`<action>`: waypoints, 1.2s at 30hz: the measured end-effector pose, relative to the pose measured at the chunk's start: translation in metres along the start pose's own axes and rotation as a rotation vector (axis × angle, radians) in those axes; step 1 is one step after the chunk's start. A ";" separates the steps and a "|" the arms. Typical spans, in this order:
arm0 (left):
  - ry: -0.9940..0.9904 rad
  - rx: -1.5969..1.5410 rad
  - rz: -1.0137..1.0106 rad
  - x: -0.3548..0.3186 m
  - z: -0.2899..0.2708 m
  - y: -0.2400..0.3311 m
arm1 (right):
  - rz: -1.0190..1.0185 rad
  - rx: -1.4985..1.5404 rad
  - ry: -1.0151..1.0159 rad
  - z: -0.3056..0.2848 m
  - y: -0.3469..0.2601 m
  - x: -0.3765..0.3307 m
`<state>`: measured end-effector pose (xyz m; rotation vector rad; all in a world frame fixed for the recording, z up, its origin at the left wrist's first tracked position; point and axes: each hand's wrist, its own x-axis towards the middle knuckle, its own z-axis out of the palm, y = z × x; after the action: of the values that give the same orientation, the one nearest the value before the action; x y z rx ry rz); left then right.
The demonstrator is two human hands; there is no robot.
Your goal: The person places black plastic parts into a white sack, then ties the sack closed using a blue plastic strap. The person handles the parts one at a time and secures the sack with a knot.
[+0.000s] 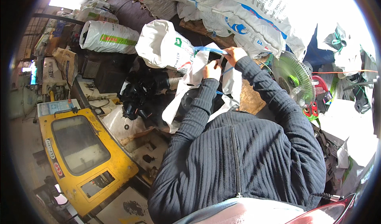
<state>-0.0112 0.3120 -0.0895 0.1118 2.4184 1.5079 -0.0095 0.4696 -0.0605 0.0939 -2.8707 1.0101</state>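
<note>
My right hand [236, 55] is closed on a flat blue strip [208, 49], which runs left toward a white woven sack [152, 39] with green print. Just below and left of it, my left hand [213, 70] has its fingers curled at the edge of white sack cloth [231, 85]. What its fingertips hold is hidden from me. White cloth hangs down on both sides of a dark opening between my forearms, where a round black part [188, 100] with holes shows. More blue strip appears below my hands.
Glossy black parts [145, 85] are heaped to the left. A yellow machine door [119, 166] with a window stands at lower left. Filled white sacks [246, 25] are piled at the back. A green fan [293, 79] stands close to my right forearm, with a red basket [320, 85] beyond.
</note>
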 end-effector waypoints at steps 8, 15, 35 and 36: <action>-0.227 0.103 -0.164 -0.005 -0.013 0.036 | 0.278 0.154 -0.117 -0.011 -0.003 0.009; -0.136 0.029 0.054 -0.021 -0.028 0.011 | 0.058 0.744 0.056 -0.015 0.022 0.025; 0.098 -0.340 -0.240 -0.026 0.007 -0.011 | 0.339 1.039 -0.571 0.041 0.054 -0.024; 0.108 -0.321 -0.277 -0.024 0.007 -0.014 | 0.355 1.091 -0.567 0.041 0.053 -0.027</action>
<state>0.0146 0.3062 -0.1000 -0.3647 2.1229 1.7763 0.0094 0.4863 -0.1282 -0.0737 -2.3387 2.8809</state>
